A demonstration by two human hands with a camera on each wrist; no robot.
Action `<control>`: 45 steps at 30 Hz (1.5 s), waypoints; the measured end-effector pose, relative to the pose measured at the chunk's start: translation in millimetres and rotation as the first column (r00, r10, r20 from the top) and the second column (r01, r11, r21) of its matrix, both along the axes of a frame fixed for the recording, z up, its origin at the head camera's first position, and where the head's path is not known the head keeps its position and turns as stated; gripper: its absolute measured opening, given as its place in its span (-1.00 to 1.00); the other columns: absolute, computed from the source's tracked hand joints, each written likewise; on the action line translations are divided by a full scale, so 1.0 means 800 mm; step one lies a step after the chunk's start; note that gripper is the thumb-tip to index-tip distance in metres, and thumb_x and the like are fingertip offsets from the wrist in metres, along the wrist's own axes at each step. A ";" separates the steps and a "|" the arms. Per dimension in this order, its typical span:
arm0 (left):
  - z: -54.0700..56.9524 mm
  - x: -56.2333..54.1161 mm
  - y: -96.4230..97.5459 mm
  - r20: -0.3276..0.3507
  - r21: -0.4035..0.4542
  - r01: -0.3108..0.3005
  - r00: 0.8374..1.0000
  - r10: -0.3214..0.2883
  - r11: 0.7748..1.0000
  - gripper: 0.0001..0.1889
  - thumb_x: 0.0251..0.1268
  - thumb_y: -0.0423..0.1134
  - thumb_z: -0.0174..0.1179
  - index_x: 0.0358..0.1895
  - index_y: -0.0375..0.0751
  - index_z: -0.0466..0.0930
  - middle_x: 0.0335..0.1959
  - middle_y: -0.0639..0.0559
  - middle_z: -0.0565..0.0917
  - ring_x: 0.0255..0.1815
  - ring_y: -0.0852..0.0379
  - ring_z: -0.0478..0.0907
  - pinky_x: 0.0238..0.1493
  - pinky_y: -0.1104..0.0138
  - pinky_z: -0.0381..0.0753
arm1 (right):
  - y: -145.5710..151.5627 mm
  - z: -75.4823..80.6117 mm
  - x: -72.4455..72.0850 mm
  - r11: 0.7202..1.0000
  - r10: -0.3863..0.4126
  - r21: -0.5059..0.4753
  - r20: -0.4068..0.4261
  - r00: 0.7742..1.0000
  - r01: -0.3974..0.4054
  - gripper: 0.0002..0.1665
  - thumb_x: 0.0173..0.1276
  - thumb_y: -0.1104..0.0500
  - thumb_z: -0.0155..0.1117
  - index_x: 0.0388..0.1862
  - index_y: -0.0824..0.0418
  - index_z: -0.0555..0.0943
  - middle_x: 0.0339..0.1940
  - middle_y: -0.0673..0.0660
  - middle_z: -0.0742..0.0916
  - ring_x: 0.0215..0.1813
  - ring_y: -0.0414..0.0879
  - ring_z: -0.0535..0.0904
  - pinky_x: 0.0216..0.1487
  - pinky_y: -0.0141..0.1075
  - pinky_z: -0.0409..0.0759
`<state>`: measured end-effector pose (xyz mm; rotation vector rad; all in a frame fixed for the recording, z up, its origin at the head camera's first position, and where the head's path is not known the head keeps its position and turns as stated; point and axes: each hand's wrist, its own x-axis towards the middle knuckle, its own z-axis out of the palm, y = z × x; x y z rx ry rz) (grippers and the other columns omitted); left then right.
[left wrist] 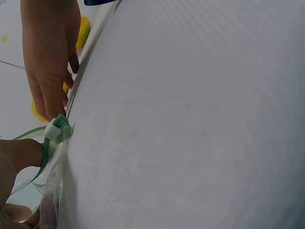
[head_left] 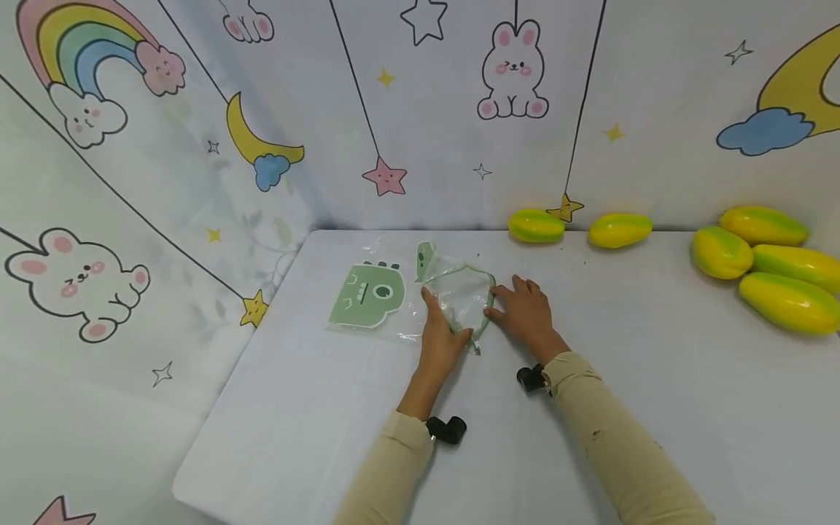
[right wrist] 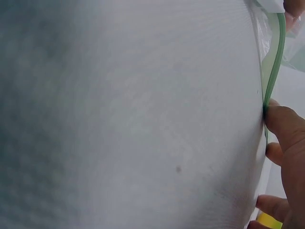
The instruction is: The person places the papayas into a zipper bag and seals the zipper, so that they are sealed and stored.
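A clear plastic slider zip bag (head_left: 459, 292) with a green dinosaur print (head_left: 370, 295) lies on the white table, its green-edged mouth spread into a loop toward the right. My left hand (head_left: 442, 339) holds the near side of the mouth, the thumb at the green rim (left wrist: 46, 155). A white slider (left wrist: 52, 130) sits on that rim at the near corner. On the right side of the mouth, my right hand (head_left: 528, 313) pinches the green edge (right wrist: 276, 57) between thumb and finger. Part of the left hand's fingers is hidden by the bag.
Two yellow-green toy fruits, one (head_left: 536, 226) left of the other (head_left: 620, 230), rest along the back edge. Several more, including a large one (head_left: 790, 302), cluster at the far right. A patterned white backdrop (head_left: 433, 117) stands behind the table (head_left: 295, 408).
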<state>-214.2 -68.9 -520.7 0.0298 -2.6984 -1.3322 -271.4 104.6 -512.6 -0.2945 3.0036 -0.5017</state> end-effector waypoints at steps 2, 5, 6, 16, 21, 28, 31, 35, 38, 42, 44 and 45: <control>-0.001 -0.002 0.002 0.000 -0.021 0.007 1.000 -0.007 1.000 0.26 0.10 -0.35 0.43 0.53 -0.35 -0.53 0.53 -0.36 0.09 0.47 -0.20 0.22 0.38 0.07 0.32 | 0.001 0.003 0.000 1.000 0.004 0.007 0.004 1.000 -0.004 -0.28 0.36 -0.18 0.24 0.41 0.07 0.43 0.50 0.45 0.25 0.47 0.47 0.10 0.37 0.31 0.16; -0.003 -0.003 0.004 0.000 -0.036 0.018 1.000 -0.018 0.999 0.25 0.08 -0.36 0.43 0.53 -0.39 -0.52 0.49 -0.41 0.16 0.45 -0.22 0.26 0.37 0.06 0.33 | 0.006 0.009 -0.002 0.999 0.030 0.032 -0.005 1.000 -0.030 -0.28 0.34 -0.19 0.26 0.39 0.09 0.45 0.44 0.47 0.34 0.42 0.49 0.19 0.33 0.31 0.22; -0.003 -0.003 0.005 0.007 -0.039 0.019 1.000 -0.019 0.999 0.25 0.09 -0.35 0.43 0.53 -0.39 -0.53 0.49 -0.41 0.16 0.45 -0.22 0.26 0.37 0.06 0.33 | 0.008 0.011 -0.002 0.998 0.039 0.042 -0.017 0.999 -0.039 -0.28 0.34 -0.19 0.26 0.39 0.10 0.46 0.41 0.46 0.39 0.40 0.49 0.22 0.32 0.30 0.25; 0.002 -0.003 0.001 0.035 -0.056 0.011 0.999 -0.009 0.998 0.29 0.05 -0.34 0.46 0.53 -0.37 -0.54 0.48 -0.45 0.16 0.41 -0.25 0.30 0.35 0.06 0.36 | 0.072 0.065 -0.018 0.999 -0.037 -0.012 -0.141 0.989 0.035 -0.31 0.41 0.00 0.19 0.39 0.34 0.35 0.30 0.53 0.46 0.34 0.49 0.25 0.28 0.31 0.26; -0.001 -0.004 -0.003 0.050 -0.081 -0.002 0.999 0.006 0.997 0.29 0.02 -0.32 0.48 0.53 -0.40 -0.50 0.40 -0.49 0.26 0.36 -0.27 0.36 0.33 0.06 0.38 | 0.101 0.077 -0.041 0.997 -0.069 0.012 -0.126 0.990 0.072 -0.24 0.38 0.06 0.21 0.39 0.48 0.26 0.27 0.62 0.41 0.27 0.52 0.28 0.28 0.30 0.25; -0.005 -0.005 -0.004 0.079 -0.093 -0.014 0.997 0.021 0.996 0.28 0.01 -0.28 0.50 0.54 -0.41 -0.44 0.32 -0.50 0.36 0.28 -0.28 0.43 0.27 0.04 0.44 | 0.110 0.087 -0.084 0.998 -0.070 -0.001 -0.128 0.989 0.070 -0.25 0.34 0.13 0.24 0.36 0.50 0.26 0.26 0.61 0.40 0.18 0.56 0.30 0.16 0.35 0.32; -0.007 -0.006 -0.002 0.105 -0.091 -0.023 0.994 0.033 0.996 0.28 0.01 -0.26 0.50 0.55 -0.38 -0.42 0.36 -0.45 0.34 0.27 -0.25 0.43 0.26 0.04 0.44 | 0.111 0.086 -0.101 0.999 -0.041 -0.008 -0.105 0.994 0.041 -0.23 0.34 0.15 0.23 0.39 0.51 0.22 0.29 0.61 0.37 0.20 0.56 0.28 0.18 0.36 0.30; -0.009 -0.007 0.005 0.136 -0.065 -0.029 0.990 0.038 0.997 0.27 0.01 -0.25 0.50 0.55 -0.36 -0.40 0.37 -0.44 0.33 0.27 -0.22 0.41 0.26 0.06 0.44 | 0.119 0.077 -0.124 1.000 -0.016 -0.007 -0.067 0.998 0.015 -0.19 0.34 0.19 0.20 0.42 0.55 0.13 0.30 0.64 0.35 0.21 0.57 0.28 0.18 0.37 0.29; -0.008 -0.008 0.011 0.147 -0.049 -0.024 0.989 0.031 0.998 0.26 0.02 -0.24 0.50 0.56 -0.35 -0.39 0.36 -0.44 0.34 0.26 -0.19 0.40 0.26 0.07 0.44 | 0.129 0.070 -0.139 1.000 -0.002 0.012 -0.050 0.999 0.002 -0.18 0.32 0.22 0.20 0.40 0.57 0.09 0.29 0.66 0.33 0.19 0.58 0.28 0.14 0.37 0.31; -0.006 -0.010 0.015 0.145 -0.050 -0.034 0.989 0.041 0.998 0.26 0.02 -0.22 0.49 0.56 -0.32 -0.38 0.42 -0.37 0.30 0.25 -0.15 0.40 0.27 0.09 0.43 | 0.135 0.065 -0.159 0.999 0.028 0.020 -0.024 0.999 -0.027 -0.15 0.32 0.23 0.21 0.42 0.55 0.04 0.33 0.65 0.29 0.22 0.58 0.26 0.15 0.38 0.29; -0.004 -0.012 0.015 0.141 -0.055 -0.046 0.989 0.054 0.997 0.26 0.02 -0.23 0.50 0.57 -0.32 -0.38 0.42 -0.36 0.30 0.23 -0.13 0.40 0.27 0.10 0.44 | 0.134 0.062 -0.168 0.999 0.046 0.012 -0.004 0.999 -0.046 -0.13 0.32 0.23 0.21 0.45 0.52 0.02 0.35 0.64 0.27 0.25 0.57 0.24 0.17 0.39 0.26; -0.004 -0.013 0.014 0.139 -0.061 -0.053 0.988 0.061 0.997 0.26 0.02 -0.22 0.50 0.57 -0.32 -0.37 0.41 -0.36 0.31 0.22 -0.12 0.41 0.26 0.10 0.44 | 0.132 0.061 -0.172 0.998 0.054 0.008 0.004 0.999 -0.054 -0.12 0.32 0.23 0.21 0.45 0.52 0.01 0.34 0.65 0.27 0.25 0.57 0.24 0.18 0.39 0.25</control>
